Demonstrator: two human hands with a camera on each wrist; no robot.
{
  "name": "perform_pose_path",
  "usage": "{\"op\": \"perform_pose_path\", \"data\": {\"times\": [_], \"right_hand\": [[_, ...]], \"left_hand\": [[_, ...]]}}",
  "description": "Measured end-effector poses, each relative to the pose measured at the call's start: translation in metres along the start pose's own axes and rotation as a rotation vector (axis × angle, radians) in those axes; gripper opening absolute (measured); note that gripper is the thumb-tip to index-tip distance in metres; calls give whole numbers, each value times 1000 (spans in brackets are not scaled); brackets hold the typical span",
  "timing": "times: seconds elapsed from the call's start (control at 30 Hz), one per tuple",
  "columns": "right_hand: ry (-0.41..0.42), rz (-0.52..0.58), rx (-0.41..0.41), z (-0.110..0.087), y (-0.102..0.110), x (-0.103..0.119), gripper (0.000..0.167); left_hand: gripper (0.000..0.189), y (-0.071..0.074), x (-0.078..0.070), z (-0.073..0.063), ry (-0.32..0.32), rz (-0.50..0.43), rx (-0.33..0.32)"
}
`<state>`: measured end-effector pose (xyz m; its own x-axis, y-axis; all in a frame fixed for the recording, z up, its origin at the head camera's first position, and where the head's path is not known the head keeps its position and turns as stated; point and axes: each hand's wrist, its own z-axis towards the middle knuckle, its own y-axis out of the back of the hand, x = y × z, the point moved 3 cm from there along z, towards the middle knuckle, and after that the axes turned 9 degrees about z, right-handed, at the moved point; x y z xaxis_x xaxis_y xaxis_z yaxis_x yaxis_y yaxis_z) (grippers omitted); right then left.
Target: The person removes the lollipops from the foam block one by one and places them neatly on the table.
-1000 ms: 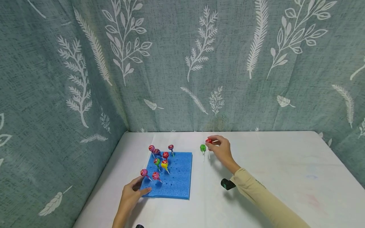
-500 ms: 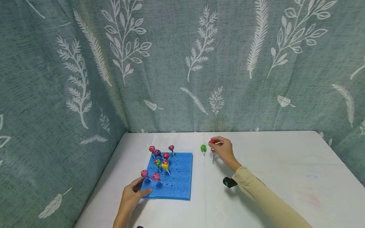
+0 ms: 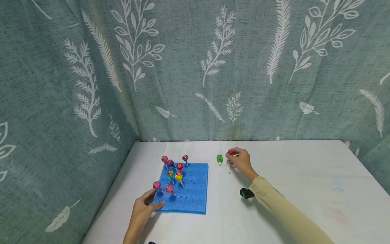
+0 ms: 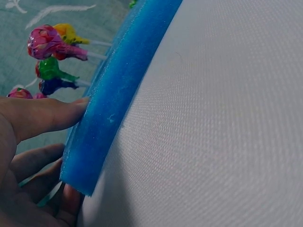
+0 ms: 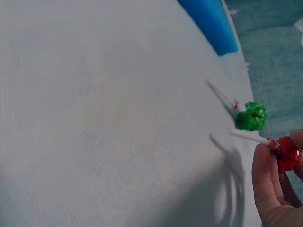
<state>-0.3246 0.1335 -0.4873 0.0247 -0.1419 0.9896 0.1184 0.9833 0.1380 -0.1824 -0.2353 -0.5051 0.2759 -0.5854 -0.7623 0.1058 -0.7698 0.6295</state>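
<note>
My left hand holds the near-left corner of a blue foam board; in the left wrist view its thumb presses the board's edge and the fingers lie round the corner. Several wrapped lollipops stand in the board on their sticks, among them a yellow one and a pink one. Right of the board, my right hand pinches a red lollipop by its wrapped head. A white stick also shows at the fingers in the head view; whether it is a second lollipop I cannot tell.
A green lollipop lies on the white table, just left of my right hand. The board has several small holes. A black object sits by the right sleeve. A patterned curtain bounds the table's back and left.
My right hand has shifted slightly right, away from the green lollipop, still pinching the red one. A white stick now shows at its fingers. The left hand stays at the board's corner.
</note>
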Motion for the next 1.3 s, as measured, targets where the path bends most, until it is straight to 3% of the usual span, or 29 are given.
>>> {"op": "perform_pose_path", "data": {"times": [0.47, 0.7, 1.03, 1.2, 1.3], "right_hand": [[-19, -74, 7, 5, 6, -17, 26], [5, -142, 15, 7, 7, -19, 26], [56, -139, 78, 6, 7, -18, 29], [105, -214, 93, 5, 5, -17, 32], [94, -234, 98, 6, 4, -16, 33]], "left_hand": [[75, -4, -4, -1, 1, -2, 16], [74, -5, -5, 0, -9, 11, 9], [75, -7, -4, -1, -5, -3, 5], [76, -4, -2, -1, 9, 9, 2], [77, -3, -1, -1, 9, 9, 1]]}}
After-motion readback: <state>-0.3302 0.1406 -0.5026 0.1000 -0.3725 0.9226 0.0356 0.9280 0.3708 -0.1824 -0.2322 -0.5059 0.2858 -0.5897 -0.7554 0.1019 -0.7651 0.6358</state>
